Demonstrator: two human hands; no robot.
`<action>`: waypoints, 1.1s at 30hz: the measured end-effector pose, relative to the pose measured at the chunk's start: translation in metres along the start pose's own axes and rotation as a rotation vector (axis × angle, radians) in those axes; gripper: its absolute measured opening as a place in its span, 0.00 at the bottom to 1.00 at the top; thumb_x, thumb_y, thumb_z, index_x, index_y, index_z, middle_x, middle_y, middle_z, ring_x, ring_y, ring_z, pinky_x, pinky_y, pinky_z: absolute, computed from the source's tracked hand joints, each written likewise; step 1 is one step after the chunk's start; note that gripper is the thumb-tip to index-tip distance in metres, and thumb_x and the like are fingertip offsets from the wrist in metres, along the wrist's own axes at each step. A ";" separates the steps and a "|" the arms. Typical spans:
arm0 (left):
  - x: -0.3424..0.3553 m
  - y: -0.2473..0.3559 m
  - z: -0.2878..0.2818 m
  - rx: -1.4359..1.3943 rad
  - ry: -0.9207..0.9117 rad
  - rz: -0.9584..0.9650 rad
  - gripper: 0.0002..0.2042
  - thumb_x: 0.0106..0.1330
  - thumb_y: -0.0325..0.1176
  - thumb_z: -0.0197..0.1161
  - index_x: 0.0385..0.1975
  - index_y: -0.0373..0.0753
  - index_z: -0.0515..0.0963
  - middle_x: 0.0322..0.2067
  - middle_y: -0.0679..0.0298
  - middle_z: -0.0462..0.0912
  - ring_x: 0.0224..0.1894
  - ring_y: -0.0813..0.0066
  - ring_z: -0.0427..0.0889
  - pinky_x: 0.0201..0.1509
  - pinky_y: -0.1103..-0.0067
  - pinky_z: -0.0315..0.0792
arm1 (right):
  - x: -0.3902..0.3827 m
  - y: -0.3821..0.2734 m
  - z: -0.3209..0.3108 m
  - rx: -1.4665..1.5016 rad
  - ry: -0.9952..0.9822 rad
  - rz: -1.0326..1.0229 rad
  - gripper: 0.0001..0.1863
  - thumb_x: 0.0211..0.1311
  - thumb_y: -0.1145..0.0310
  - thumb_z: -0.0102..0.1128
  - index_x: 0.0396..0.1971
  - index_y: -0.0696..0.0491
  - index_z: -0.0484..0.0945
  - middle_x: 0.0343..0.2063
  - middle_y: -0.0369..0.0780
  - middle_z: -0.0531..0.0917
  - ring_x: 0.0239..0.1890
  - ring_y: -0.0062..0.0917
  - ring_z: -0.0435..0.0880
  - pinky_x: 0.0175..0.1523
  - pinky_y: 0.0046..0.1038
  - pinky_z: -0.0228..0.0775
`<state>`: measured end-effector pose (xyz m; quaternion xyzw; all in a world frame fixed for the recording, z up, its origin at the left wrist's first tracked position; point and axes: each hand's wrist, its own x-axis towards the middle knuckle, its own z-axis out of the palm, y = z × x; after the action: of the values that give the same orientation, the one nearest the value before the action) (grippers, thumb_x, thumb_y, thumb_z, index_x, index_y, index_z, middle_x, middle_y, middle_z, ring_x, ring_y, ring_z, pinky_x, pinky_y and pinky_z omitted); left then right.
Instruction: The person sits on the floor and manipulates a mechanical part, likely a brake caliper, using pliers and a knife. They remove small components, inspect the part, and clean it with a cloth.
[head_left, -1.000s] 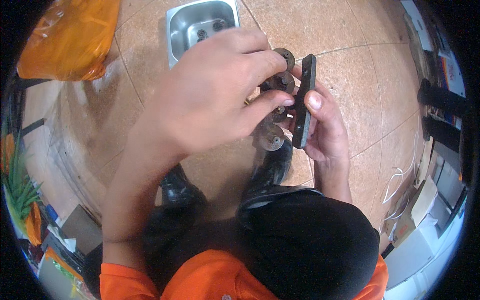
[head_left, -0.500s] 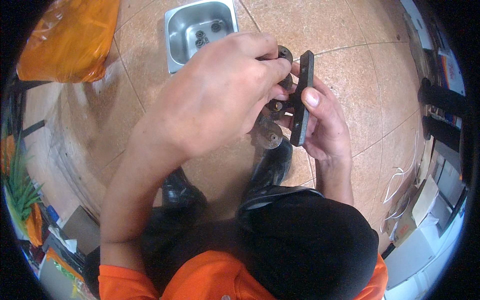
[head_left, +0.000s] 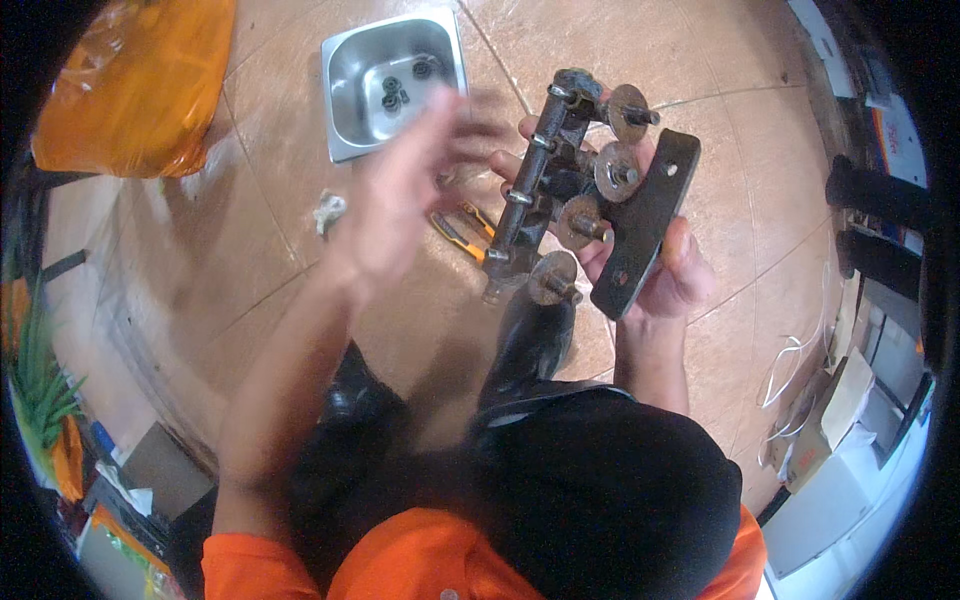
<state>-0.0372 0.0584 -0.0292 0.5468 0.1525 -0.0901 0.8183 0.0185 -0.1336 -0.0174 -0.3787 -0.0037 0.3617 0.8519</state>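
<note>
My right hand (head_left: 675, 285) grips a dark, rusty metal assembly (head_left: 540, 180), which has a pipe-like bar and several round discs on short spindles. A flat dark plate with holes (head_left: 650, 225) lies along the disc side, with my thumb at its edge; whether it is joined to the bar I cannot tell. Some fingers of that hand show behind the bar. To the left of the assembly and apart from it, my left hand (head_left: 395, 200) is blurred by motion, its fingers stretched out with nothing seen in them.
A steel pan (head_left: 332, 110) with several small dark round parts (head_left: 392, 92) stands on the tiled floor ahead. Yellow-and-black handled pliers (head_left: 458, 238) lie beyond my boots (head_left: 530, 335). A crumpled white scrap (head_left: 328, 212) is nearby. An orange plastic bag (head_left: 130, 90) sits far left.
My left hand has come off the assembly and moved left. The assembly has turned in my right hand, so its bar and discs now show, and the plate has tilted and shifted right.
</note>
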 end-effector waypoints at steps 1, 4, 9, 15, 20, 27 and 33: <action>-0.002 -0.004 0.001 -0.233 -0.070 -0.158 0.23 0.77 0.48 0.39 0.59 0.40 0.71 0.46 0.62 0.77 0.47 0.72 0.76 0.52 0.73 0.71 | -0.004 0.001 -0.014 0.017 -0.018 -0.003 0.55 0.47 0.55 0.71 0.68 0.61 0.46 0.58 0.57 0.69 0.58 0.43 0.74 0.58 0.35 0.72; -0.002 -0.001 0.019 -0.511 -0.263 -0.062 0.24 0.77 0.49 0.38 0.61 0.38 0.68 0.49 0.61 0.76 0.51 0.74 0.75 0.54 0.74 0.71 | 0.002 -0.003 -0.019 -0.047 -0.112 -0.068 0.57 0.45 0.57 0.72 0.68 0.63 0.45 0.59 0.57 0.68 0.60 0.43 0.72 0.62 0.35 0.67; 0.003 -0.009 0.022 -0.034 -0.072 0.149 0.24 0.76 0.47 0.43 0.59 0.33 0.68 0.46 0.61 0.79 0.45 0.79 0.79 0.48 0.80 0.74 | 0.017 -0.012 -0.023 -0.300 -0.241 -0.127 0.51 0.45 0.62 0.71 0.67 0.65 0.52 0.59 0.52 0.69 0.61 0.39 0.71 0.66 0.35 0.61; -0.004 -0.005 0.028 0.054 0.197 0.117 0.24 0.73 0.48 0.50 0.56 0.33 0.70 0.29 0.66 0.77 0.19 0.87 0.74 0.12 0.89 0.67 | 0.014 -0.021 -0.029 -0.683 -0.051 -0.376 0.41 0.51 0.63 0.72 0.62 0.64 0.63 0.56 0.47 0.73 0.55 0.31 0.73 0.59 0.31 0.64; -0.003 0.003 0.025 0.084 0.285 0.238 0.23 0.73 0.48 0.50 0.55 0.35 0.71 0.23 0.69 0.74 0.19 0.88 0.72 0.09 0.89 0.63 | -0.003 -0.024 -0.021 -0.912 0.112 -0.614 0.25 0.54 0.77 0.67 0.53 0.64 0.72 0.46 0.46 0.80 0.38 0.19 0.77 0.41 0.18 0.68; -0.004 0.006 0.031 0.310 0.367 0.478 0.21 0.72 0.42 0.55 0.53 0.30 0.71 0.25 0.67 0.78 0.24 0.86 0.76 0.24 0.87 0.69 | 0.013 -0.007 0.007 -0.849 0.241 -0.518 0.22 0.49 0.81 0.72 0.47 0.63 0.78 0.37 0.42 0.85 0.30 0.14 0.80 0.34 0.15 0.71; -0.005 0.005 0.034 0.394 0.382 0.548 0.17 0.71 0.37 0.57 0.51 0.29 0.71 0.27 0.61 0.81 0.28 0.82 0.79 0.30 0.83 0.73 | 0.012 -0.014 0.014 -0.735 0.211 -0.332 0.20 0.51 0.79 0.71 0.46 0.63 0.78 0.34 0.42 0.85 0.33 0.18 0.83 0.33 0.17 0.74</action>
<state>-0.0352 0.0284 -0.0112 0.7208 0.1301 0.2080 0.6483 0.0324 -0.1232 -0.0013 -0.6868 -0.1063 0.1534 0.7025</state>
